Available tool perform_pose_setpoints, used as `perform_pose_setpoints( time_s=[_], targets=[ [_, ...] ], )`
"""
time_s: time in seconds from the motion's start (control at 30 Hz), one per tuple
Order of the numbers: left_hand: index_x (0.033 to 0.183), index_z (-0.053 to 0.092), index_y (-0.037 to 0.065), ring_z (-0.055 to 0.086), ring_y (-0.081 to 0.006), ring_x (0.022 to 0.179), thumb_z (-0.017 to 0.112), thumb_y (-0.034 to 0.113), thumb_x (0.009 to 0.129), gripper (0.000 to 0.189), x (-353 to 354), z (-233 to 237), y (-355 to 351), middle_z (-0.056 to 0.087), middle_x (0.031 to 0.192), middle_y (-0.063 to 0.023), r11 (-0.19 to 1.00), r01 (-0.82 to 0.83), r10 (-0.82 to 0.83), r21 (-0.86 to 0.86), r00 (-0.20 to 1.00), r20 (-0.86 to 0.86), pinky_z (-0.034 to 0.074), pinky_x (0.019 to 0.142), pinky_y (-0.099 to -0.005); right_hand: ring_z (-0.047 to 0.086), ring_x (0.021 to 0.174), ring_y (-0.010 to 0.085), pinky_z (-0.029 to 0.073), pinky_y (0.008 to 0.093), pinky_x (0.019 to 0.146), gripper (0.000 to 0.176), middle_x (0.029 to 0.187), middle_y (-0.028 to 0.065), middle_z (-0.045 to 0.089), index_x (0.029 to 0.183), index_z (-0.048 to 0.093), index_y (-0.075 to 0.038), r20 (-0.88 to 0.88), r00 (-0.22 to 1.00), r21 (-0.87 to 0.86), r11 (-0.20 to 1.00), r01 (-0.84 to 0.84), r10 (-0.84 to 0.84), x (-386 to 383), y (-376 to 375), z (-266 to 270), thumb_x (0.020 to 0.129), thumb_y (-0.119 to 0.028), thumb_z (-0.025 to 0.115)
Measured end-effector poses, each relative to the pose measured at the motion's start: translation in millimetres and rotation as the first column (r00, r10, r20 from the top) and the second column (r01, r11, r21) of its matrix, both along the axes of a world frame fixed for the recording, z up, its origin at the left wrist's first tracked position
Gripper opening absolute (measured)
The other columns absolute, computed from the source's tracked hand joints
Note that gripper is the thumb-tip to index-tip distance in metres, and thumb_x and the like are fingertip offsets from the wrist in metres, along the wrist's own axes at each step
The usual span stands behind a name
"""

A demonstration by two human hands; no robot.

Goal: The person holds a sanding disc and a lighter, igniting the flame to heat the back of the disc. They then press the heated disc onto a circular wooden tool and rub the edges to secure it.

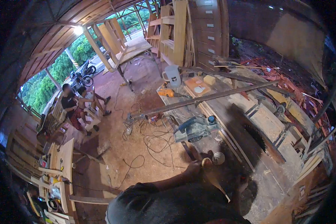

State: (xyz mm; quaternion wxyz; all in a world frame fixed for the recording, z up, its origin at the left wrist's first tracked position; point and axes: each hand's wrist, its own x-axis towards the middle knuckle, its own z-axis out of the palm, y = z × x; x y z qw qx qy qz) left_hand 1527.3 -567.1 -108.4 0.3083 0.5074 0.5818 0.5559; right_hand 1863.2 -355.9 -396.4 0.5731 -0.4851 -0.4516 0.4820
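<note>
head view, left hand [195,168] gripping one stick [215,182]

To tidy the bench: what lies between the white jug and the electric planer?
The head view shows an orange drill, then a long slanting bar.

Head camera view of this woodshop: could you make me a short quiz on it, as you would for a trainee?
1. True or false: the person's left hand touches a wooden piece at the near end of the bench.
2. Which tool lies on the bench just beyond that hand?
A) electric planer
B) hammer
C) paint roller
3. How many people sit across the floor to the left?

Key: 1 true; 2 A; 3 two.
</note>
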Motion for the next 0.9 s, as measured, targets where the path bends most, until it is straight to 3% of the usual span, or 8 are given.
perform_pose_setpoints(
  time_s=[0.03, 0.1, 0.37, 0.53, 0.63, 0.7, 0.77, 0.9],
  targets=[
    [0.1, 0.062, -0.002, 0.062, -0.0329, 0.086, 0.062, 0.01, 0.075, 0.027, -6.4, -24.2, 0.4, 0.064, 0.094, -0.0181, 0.999, -0.038, 0.038, -0.038, 0.999, -0.007, 0.051, 0.075, -0.0381, 0.059, 0.07, 0.0241, 0.048, 0.0383, 0.066, 0.023, 0.079, 0.0125, 0.064, 0.092, 0.062, -0.003, -0.273, 0.962, 0.014, 1.0, -0.003, 0.006, 15.4, 26.0, -86.2, 0.077, -0.019, 0.067],
    [0.099, 0.062, -0.002, 0.062, -0.0338, 0.086, 0.061, 0.009, 0.075, 0.027, -7.2, -26.4, -0.5, 0.064, 0.093, -0.0188, 0.994, -0.075, 0.074, -0.077, 0.997, -0.016, 0.051, 0.076, -0.0382, 0.058, 0.069, 0.0238, 0.047, 0.0386, 0.065, 0.023, 0.078, 0.0119, 0.063, 0.09, 0.061, -0.003, 0.392, 0.92, 0.004, 1.0, -0.007, 0.005, -20.1, -38.9, 108.3, 0.077, -0.021, 0.067],
    [0.095, 0.063, 0.001, 0.062, -0.0346, 0.087, 0.062, 0.01, 0.072, 0.025, -1.1, -22.3, 3.8, 0.064, 0.092, -0.0185, 0.968, -0.104, 0.145, -0.227, 0.974, 0.173, 0.051, 0.08, -0.039, 0.057, 0.067, 0.0238, 0.048, 0.0395, 0.064, 0.026, 0.075, 0.0108, 0.062, 0.09, 0.061, -0.004, 0.535, 0.845, 0.093, 0.994, -0.051, -0.007, -54.9, -86.5, 309.1, 0.076, -0.025, 0.068],
    [0.092, 0.062, 0.001, 0.061, -0.0356, 0.082, 0.064, 0.012, 0.072, 0.024, 8.3, 30.2, -2.6, 0.064, 0.09, -0.0172, 0.99, -0.069, 0.066, -0.126, 0.997, -0.027, 0.049, 0.076, -0.0396, 0.059, 0.07, 0.0248, 0.049, 0.0402, 0.065, 0.028, 0.077, 0.0118, 0.063, 0.095, 0.063, -0.004, 0.533, 0.845, -0.008, 0.999, 0.051, -0.039, -50.8, -73.3, 263.4, 0.076, -0.024, 0.067],
    [0.091, 0.061, 0.001, 0.061, -0.0339, 0.081, 0.067, 0.011, 0.07, 0.024, 15.0, 84.6, -6.8, 0.064, 0.088, -0.0158, 0.998, -0.013, -0.004, -0.058, 0.961, -0.278, 0.048, 0.074, -0.0399, 0.061, 0.072, 0.0256, 0.049, 0.0405, 0.067, 0.031, 0.081, 0.0132, 0.065, 0.098, 0.064, -0.003, -0.115, 0.993, -0.026, 0.999, -0.044, 0.041, 24.0, 24.5, -67.3, 0.075, -0.024, 0.068],
    [0.091, 0.061, 0.0, 0.061, -0.0321, 0.081, 0.068, 0.011, 0.07, 0.024, 15.9, 88.5, -4.6, 0.064, 0.087, -0.0151, 0.999, 0.031, -0.042, -0.033, 0.909, -0.414, 0.048, 0.073, -0.0401, 0.062, 0.072, 0.0252, 0.05, 0.0408, 0.067, 0.032, 0.082, 0.0128, 0.065, 0.1, 0.063, -0.002, 0.327, 0.941, -0.099, 0.993, -0.059, 0.088, -8.5, -31.1, 93.8, 0.076, -0.023, 0.068],
    [0.092, 0.061, 0.001, 0.063, -0.0258, 0.083, 0.069, 0.012, 0.074, 0.022, 21.5, 75.6, 5.4, 0.065, 0.087, -0.0134, 0.934, 0.012, 0.281, -0.356, 0.588, 0.758, 0.048, 0.074, -0.037, 0.062, 0.071, 0.0248, 0.05, 0.0407, 0.066, 0.032, 0.082, 0.0125, 0.064, 0.101, 0.063, -0.002, 0.529, 0.842, -0.102, 0.993, -0.06, 0.106, -46.1, -81.2, 270.1, 0.076, -0.023, 0.067],
    [0.096, 0.063, 0.005, 0.063, -0.0195, 0.086, 0.067, 0.015, 0.079, 0.02, 17.1, 41.8, 15.4, 0.065, 0.089, -0.0102, 0.996, -0.056, 0.037, 0.073, 0.971, 0.238, 0.047, 0.075, -0.0333, 0.061, 0.07, 0.024, 0.049, 0.0395, 0.065, 0.032, 0.081, 0.0118, 0.063, 0.1, 0.062, -0.002, 0.495, 0.853, -0.069, 0.986, -0.151, 0.165, -60.1, -85.1, 298.2, 0.077, -0.022, 0.066]
  ],
)
